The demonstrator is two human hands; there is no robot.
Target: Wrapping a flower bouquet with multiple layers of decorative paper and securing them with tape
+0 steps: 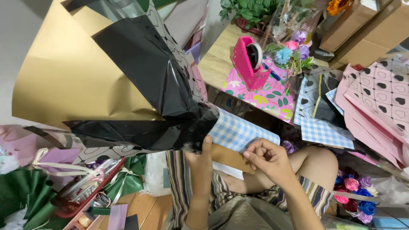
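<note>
Head view, left hand (200, 159) gripped the bouquet wrap (128, 85) of gold, black and blue-check paper at its neck over the lap, right hand (268, 157) pinched the brown stem end (230, 156), pink tape dispenser (249, 64) stood on the floral-print box (272, 96), cardboard boxes (362, 30) at top right, red tray (91, 183) held ribbon rolls at lower left.
</note>
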